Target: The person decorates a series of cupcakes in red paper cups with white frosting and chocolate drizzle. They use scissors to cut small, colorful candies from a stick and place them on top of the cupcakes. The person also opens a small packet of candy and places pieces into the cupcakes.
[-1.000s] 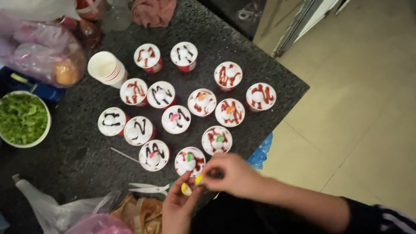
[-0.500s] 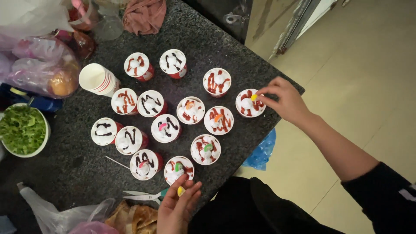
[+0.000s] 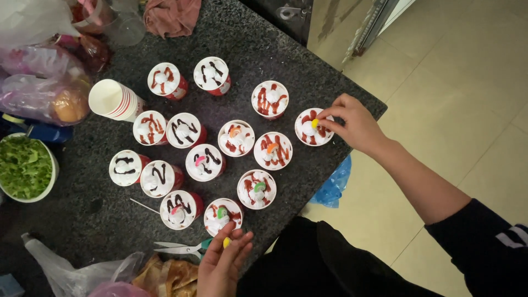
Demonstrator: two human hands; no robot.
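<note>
Several red paper cups topped with white cream and red or dark sauce stand on a dark speckled counter (image 3: 308, 66). My right hand (image 3: 355, 125) reaches to the far right cup (image 3: 312, 127), fingertips touching a small yellow candy (image 3: 314, 123) on its cream. My left hand (image 3: 223, 264) lies near the counter's front edge, palm up, fingers apart, with another yellow candy (image 3: 226, 242) on its fingers. It is just below a cup (image 3: 222, 216) with a green candy. Other cups carry pink, orange or green candies.
A stack of empty paper cups (image 3: 113, 100) lies on its side at the left. A white bowl of greens (image 3: 25, 168), plastic bags (image 3: 44, 82), scissors (image 3: 181, 248), a pink cloth (image 3: 171, 15) and a blue bag (image 3: 333, 186) surround the cups. Tiled floor lies to the right.
My right hand moved from beside my left hand across to the far right cup and set a yellow candy on it. My left hand stayed at the front edge.
</note>
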